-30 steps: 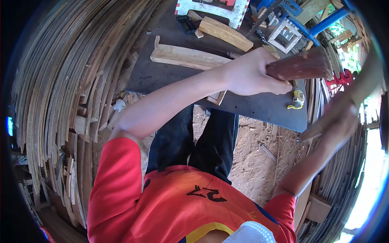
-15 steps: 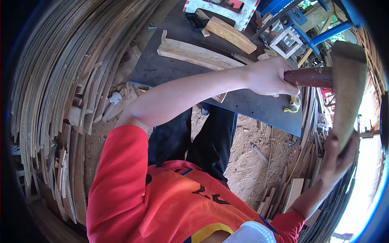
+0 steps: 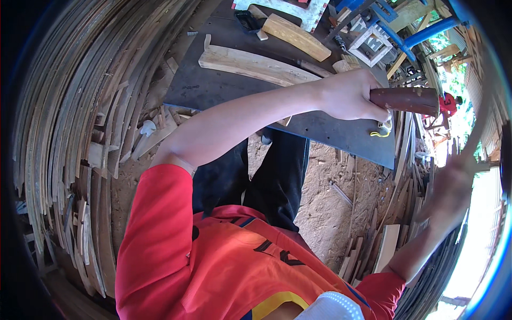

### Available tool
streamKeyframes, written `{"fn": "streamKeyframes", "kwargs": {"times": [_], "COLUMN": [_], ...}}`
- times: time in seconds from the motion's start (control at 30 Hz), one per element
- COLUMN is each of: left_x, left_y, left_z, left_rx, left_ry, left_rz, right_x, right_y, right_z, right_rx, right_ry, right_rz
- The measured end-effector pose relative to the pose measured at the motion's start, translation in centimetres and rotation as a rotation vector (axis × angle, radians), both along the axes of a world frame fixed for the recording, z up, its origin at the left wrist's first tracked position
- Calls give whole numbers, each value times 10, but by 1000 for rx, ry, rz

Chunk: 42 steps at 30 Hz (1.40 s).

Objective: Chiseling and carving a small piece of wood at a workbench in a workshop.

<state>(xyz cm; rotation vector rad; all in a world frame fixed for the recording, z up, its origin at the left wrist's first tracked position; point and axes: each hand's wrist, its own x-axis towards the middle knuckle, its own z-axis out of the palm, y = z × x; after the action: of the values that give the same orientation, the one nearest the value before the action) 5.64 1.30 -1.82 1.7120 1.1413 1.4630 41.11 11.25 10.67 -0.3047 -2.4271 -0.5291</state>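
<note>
My left hand (image 3: 352, 96) is wrapped round a reddish-brown cylinder (image 3: 408, 100), its blunt end pointing right over the bench edge. At the far right, my right hand (image 3: 453, 184) is smeared by motion, with its fingers round the narrow end of a club-like wooden piece (image 3: 484, 117). That piece is a blurred streak rising above the hand, apart from the cylinder. Beneath my left hand lies a small tape measure (image 3: 385, 127) with a yellow strap. A long curved wooden piece (image 3: 250, 64) lies on the bench beyond my left forearm.
The dark bench top (image 3: 341, 136) holds a thick wooden block (image 3: 296, 37), a white-and-red frame (image 3: 312, 16) and a small square frame (image 3: 372, 45). Stacked planks (image 3: 69, 96) fill the left side. More boards (image 3: 388, 248) lean at right. A person in red (image 3: 449, 104) is in the background.
My right hand has moved upward and slightly right, and the club-like piece has swung away from the cylinder's end. My left hand keeps its hold; the view has shifted slightly.
</note>
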Motion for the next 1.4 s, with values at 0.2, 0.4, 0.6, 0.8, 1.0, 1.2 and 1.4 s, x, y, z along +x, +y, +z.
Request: {"fn": "streamKeyframes", "kwargs": {"times": [0.2,0.4,0.6,0.8,1.0,1.2,1.4], "left_x": [0,-8,-8,-24,-7,-19,-15], "left_y": [1,5,1,-6,-7,-22,-14], "left_z": [-7,-17,-6,-12,8,-9,-9], "left_rx": [61,44,151,74,79,-3,-42], "left_ry": [-73,-32,31,-157,-131,-204,-322], "left_rz": [-19,64,77,-71,-56,-51,-151], "right_x": [-25,-65,-48,-132,-190,-223,-224], "right_y": [-37,-49,2,51,71,64,55], "right_z": [17,-21,-64,-177,-209,-216,-209], "right_rx": [-743,-166,-788,-723,-569,-497,-369], "right_ry": [535,209,380,31,77,-23,127], "right_rz": [-1,-210,-427,-219,-25,8,60]}}
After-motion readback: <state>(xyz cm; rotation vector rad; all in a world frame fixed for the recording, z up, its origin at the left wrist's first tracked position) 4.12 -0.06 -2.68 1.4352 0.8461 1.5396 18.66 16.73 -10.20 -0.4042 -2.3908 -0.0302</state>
